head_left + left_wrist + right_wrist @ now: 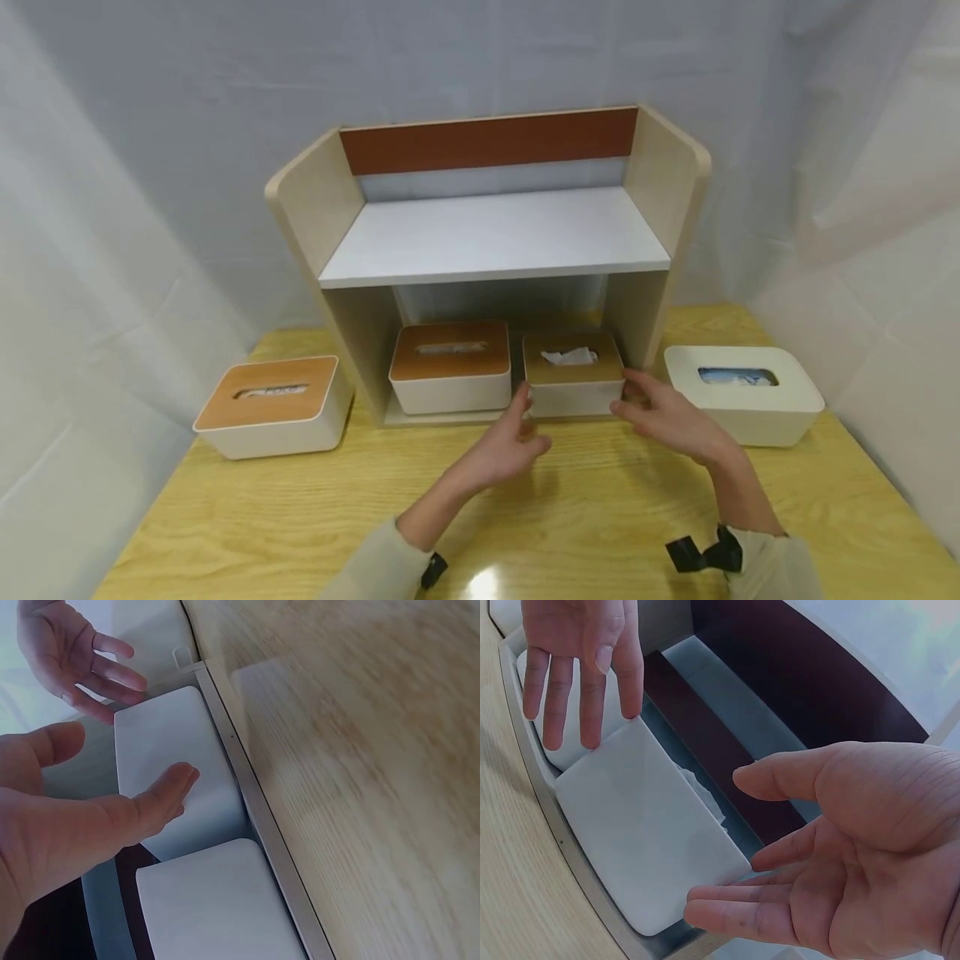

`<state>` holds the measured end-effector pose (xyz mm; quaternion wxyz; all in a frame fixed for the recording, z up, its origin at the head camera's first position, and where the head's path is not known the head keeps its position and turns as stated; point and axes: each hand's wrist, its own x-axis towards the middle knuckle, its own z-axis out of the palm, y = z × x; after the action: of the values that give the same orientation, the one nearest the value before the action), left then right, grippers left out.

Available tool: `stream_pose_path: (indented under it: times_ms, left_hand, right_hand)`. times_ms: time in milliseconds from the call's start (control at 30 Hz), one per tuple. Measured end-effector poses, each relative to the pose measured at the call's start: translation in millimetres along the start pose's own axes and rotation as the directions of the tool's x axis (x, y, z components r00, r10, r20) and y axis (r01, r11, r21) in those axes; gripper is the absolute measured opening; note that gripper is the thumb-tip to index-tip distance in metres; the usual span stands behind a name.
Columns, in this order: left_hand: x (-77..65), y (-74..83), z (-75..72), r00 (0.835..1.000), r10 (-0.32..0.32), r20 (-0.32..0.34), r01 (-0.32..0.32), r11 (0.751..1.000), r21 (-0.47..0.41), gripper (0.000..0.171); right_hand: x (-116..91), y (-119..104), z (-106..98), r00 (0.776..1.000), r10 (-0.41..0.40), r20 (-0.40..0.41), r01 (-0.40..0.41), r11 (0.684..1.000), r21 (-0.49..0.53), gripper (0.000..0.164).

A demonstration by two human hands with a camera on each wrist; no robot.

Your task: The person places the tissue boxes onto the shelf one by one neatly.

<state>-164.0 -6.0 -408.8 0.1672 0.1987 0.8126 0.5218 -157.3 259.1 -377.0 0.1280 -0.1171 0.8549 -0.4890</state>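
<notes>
A white tissue box (pixel 576 400) with a brown wood lid (pixel 540 371) stands in the lower right of a small desk shelf (pixel 495 237), a tissue poking from its slot. My left hand (pixel 504 450) is at the box's front left corner, fingers extended. On the other side, my right hand (pixel 667 417) has straight fingertips at the right corner. In the right wrist view, both hands flank the white front of the box (pixel 645 832) without curling round it. A second wood-lidded tissue box (pixel 450 393) sits to its left on the same level.
Outside the shelf, another wood-lidded tissue box (pixel 270 417) stands on the table (pixel 300 517) at left. An all-white tissue box (pixel 750 408) is at right, close to my right hand. The shelf's side panels (pixel 667 175) rise above its white upper board (pixel 495 237). Pale curtains surround the table.
</notes>
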Motion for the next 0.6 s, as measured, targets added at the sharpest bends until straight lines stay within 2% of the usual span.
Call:
stream_pose_path:
  times_ms: [167, 367, 600]
  left_hand:
    - [3.2, -1.4, 1.0, 1.0, 0.015, 0.007, -0.015, 1.0, -0.013, 0.089]
    - [6.0, -5.3, -2.7, 1.0, 0.016, 0.019, -0.016, 1.0, -0.012, 0.089]
    - [-5.6, -7.5, -19.5, 0.998, -0.007, 0.057, 0.01, 0.999, -0.052, 0.086]
  right_hand:
    - [1, 4, 0, 1.0, 0.021, 0.015, -0.021, 0.999, 0.026, 0.077]
    - [3, 6, 2, 1.0, 0.015, 0.0, -0.015, 1.0, -0.024, 0.079]
    - [0, 4, -2, 1.0, -0.02, 0.02, 0.021, 0.999, -0.039, 0.079]
